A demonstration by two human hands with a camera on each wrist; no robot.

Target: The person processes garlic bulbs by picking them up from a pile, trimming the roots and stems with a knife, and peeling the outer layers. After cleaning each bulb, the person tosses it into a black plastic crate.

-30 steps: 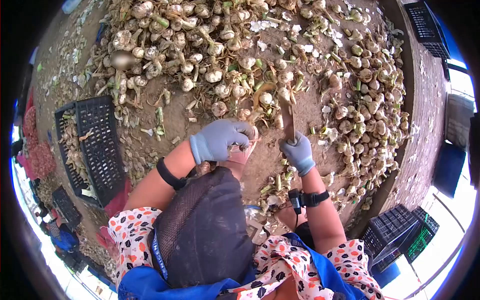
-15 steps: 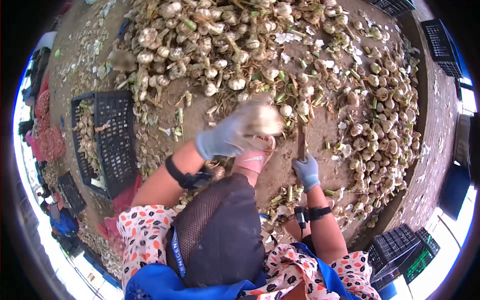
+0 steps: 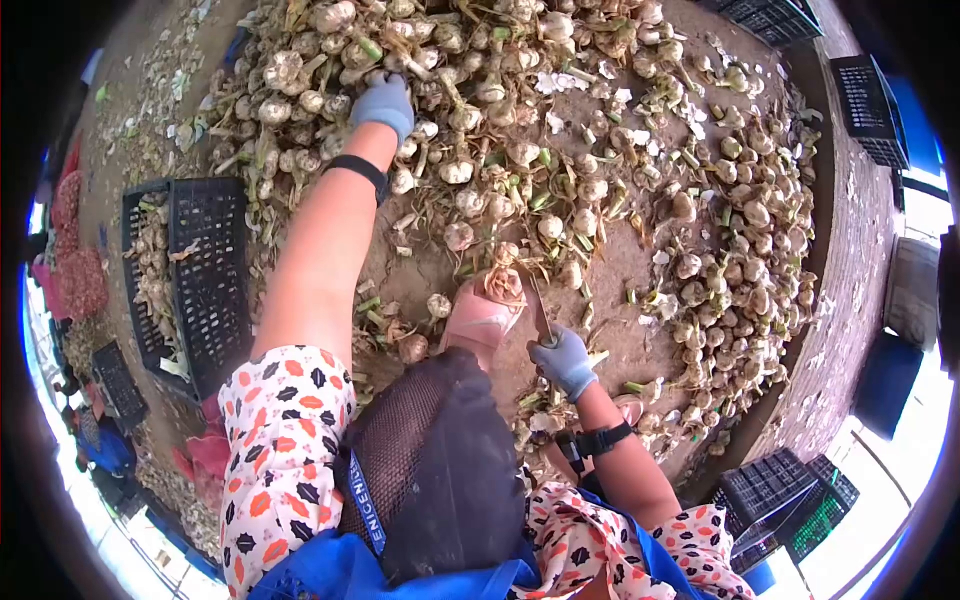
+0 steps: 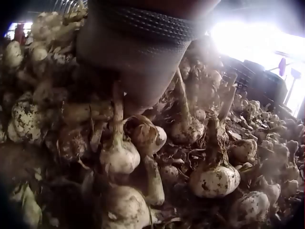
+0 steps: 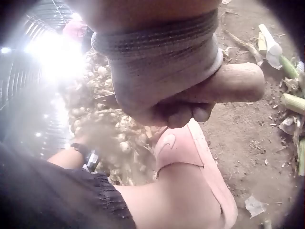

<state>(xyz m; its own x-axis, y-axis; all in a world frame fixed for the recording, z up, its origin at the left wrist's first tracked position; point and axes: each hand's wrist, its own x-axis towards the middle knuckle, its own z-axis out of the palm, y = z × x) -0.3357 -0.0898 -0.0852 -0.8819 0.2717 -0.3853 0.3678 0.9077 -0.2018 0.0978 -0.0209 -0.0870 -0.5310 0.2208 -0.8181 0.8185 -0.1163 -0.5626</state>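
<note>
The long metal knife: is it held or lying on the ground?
Held: the gray-gloved right hand has its fingers curled round the pale wooden handle of the long metal knife.

Garlic point(image 4: 120, 158) around the left hand point(image 3: 384, 106) is hiding fingertips; the right hand point(image 5: 164, 81) is covering part of the knife handle point(image 5: 238, 83) inside its fingers point(image 5: 180, 118).

The person's left arm point(image 3: 325, 250) extends far forward, almost straight, ending in a gloved left hand point(image 3: 385, 106), its fingers mostly hidden. The right forearm point(image 3: 636, 470) angles inward nearer the body, the gloved right hand point(image 3: 566, 362) curled in a grip.
</note>
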